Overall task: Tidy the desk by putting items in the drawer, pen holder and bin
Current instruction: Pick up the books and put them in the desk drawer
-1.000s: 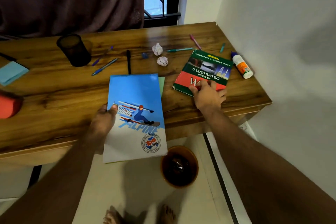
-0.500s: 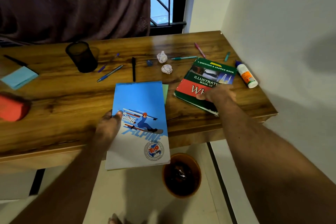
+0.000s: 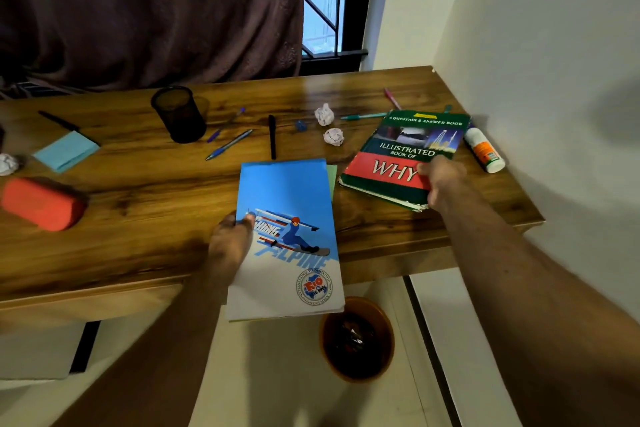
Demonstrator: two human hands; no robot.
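My left hand (image 3: 231, 242) grips the left edge of a blue notebook (image 3: 287, 218) with a snowboarder on its cover; its near half hangs over the desk's front edge. A green sheet (image 3: 331, 177) peeks out beneath it. My right hand (image 3: 440, 180) holds the near right corner of a green and red book (image 3: 398, 156) titled "WHY", lifting that edge slightly. A black mesh pen holder (image 3: 178, 114) stands at the back. Several pens (image 3: 228, 144) and two crumpled paper balls (image 3: 325, 114) lie between them. An orange bin (image 3: 356, 340) sits on the floor below.
A glue bottle (image 3: 483, 151) lies by the right wall. At the left are a blue sticky-note pad (image 3: 65, 151), a red case (image 3: 43, 203), a black pen (image 3: 57, 121) and another paper ball (image 3: 7, 164). The wooden desk (image 3: 138, 191) meets a curtain and window behind.
My right hand moved from the book's near left corner to its near right corner and took hold of it. The left hand kept its grip on the blue notebook.
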